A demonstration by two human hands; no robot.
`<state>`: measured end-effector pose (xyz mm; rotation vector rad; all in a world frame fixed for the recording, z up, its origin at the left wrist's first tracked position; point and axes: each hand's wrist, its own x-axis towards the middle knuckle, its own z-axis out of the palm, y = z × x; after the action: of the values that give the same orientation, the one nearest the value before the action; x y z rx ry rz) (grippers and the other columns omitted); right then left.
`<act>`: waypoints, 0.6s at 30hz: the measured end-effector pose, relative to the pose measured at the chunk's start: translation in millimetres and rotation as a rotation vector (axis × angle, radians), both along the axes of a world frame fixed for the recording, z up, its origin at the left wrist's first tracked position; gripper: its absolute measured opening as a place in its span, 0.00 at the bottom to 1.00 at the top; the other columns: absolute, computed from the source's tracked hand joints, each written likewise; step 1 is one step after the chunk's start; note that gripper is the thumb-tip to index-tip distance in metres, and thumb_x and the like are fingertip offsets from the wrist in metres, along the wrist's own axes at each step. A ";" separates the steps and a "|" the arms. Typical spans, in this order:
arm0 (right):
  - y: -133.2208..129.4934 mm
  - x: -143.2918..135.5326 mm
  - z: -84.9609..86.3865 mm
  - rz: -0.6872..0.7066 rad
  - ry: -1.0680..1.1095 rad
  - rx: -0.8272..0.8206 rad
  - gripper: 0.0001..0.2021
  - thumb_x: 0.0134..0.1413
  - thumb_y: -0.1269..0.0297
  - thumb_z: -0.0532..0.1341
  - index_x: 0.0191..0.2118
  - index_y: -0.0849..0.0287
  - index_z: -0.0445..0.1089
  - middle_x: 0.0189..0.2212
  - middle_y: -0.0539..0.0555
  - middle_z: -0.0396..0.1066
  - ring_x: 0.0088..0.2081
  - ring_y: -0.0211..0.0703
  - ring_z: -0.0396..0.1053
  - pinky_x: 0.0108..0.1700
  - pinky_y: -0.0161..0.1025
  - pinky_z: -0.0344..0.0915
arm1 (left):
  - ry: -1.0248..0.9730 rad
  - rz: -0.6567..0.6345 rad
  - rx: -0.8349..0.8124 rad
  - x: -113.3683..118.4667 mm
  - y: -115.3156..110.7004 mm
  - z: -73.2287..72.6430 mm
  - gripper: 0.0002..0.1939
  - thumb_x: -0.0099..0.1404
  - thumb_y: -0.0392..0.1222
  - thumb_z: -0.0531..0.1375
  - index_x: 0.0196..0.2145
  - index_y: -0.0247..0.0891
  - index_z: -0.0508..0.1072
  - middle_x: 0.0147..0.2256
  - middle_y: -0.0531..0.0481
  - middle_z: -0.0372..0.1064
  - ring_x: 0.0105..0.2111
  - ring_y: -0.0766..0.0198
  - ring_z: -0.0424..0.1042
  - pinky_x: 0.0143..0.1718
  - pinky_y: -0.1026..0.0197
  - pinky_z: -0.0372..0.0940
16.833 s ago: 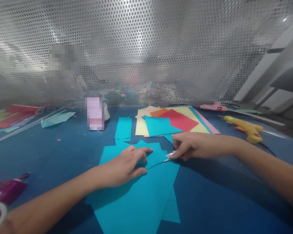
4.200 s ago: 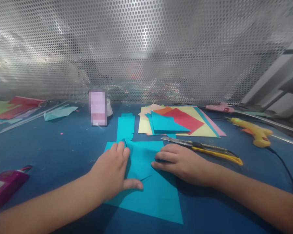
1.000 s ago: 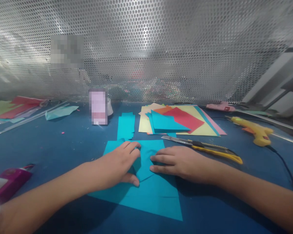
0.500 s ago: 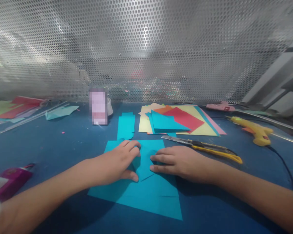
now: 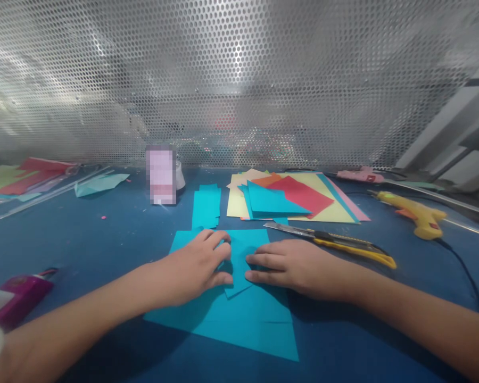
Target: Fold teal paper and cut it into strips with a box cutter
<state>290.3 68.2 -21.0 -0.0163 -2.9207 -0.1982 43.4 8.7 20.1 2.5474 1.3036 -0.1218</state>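
A large blue sheet of paper [image 5: 259, 335] lies flat on the blue table before me. On it rests a smaller blue paper piece [image 5: 239, 279], its lower corner showing between my hands. My left hand [image 5: 197, 263] is curled on the small piece's left side, thumb drawn close to the bent fingers; the edge under them is hidden. From the right, my right hand [image 5: 293, 266] lies with fingers stretched out, fingertips touching the small piece. Just beyond the sheet is a stack of blue paper strips [image 5: 206, 206]. A utility knife [image 5: 331, 242] with its blade out lies beyond my right hand.
Coloured sheets [image 5: 343, 205] with folded blue paper [image 5: 271, 199] on top lie at the back. A yellow glue gun [image 5: 423, 213] with a cord is at right. A magenta object [image 5: 26, 295] sits at left, a blurred-out upright item [image 5: 160, 175] behind. Perforated metal [image 5: 239, 90] closes the back.
My left thumb has moved up and right, closer to the fingers. The small blue piece's lower corner has shifted slightly left. My right hand has stayed in place.
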 end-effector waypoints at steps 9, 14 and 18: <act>-1.3 -0.9 0.2 0.000 -0.007 0.018 0.18 0.69 0.70 0.44 0.55 0.58 0.67 0.49 0.57 0.72 0.45 0.46 0.69 0.40 0.42 0.69 | 0.041 0.011 0.038 3.1 -1.1 -3.1 0.14 0.66 0.47 0.60 0.43 0.35 0.67 0.58 0.38 0.57 0.57 0.45 0.57 0.50 0.48 0.62; 0.4 -1.0 0.7 0.003 -0.015 0.008 0.19 0.68 0.69 0.44 0.56 0.59 0.66 0.50 0.58 0.71 0.45 0.48 0.69 0.39 0.44 0.69 | 0.012 0.001 0.068 1.2 -0.4 -5.8 0.13 0.66 0.47 0.61 0.42 0.36 0.67 0.57 0.39 0.58 0.56 0.44 0.58 0.50 0.47 0.62; -4.7 -1.5 7.5 -0.008 -0.035 -0.056 0.19 0.65 0.72 0.46 0.55 0.62 0.66 0.50 0.61 0.71 0.46 0.49 0.69 0.41 0.45 0.68 | 0.030 0.022 0.069 3.8 -0.7 -6.1 0.14 0.63 0.46 0.63 0.41 0.35 0.68 0.56 0.38 0.60 0.56 0.44 0.59 0.52 0.46 0.62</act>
<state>288.8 63.5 -13.4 -0.0333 -2.9609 -0.1197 47.2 8.0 14.0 2.5969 1.3698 -0.1132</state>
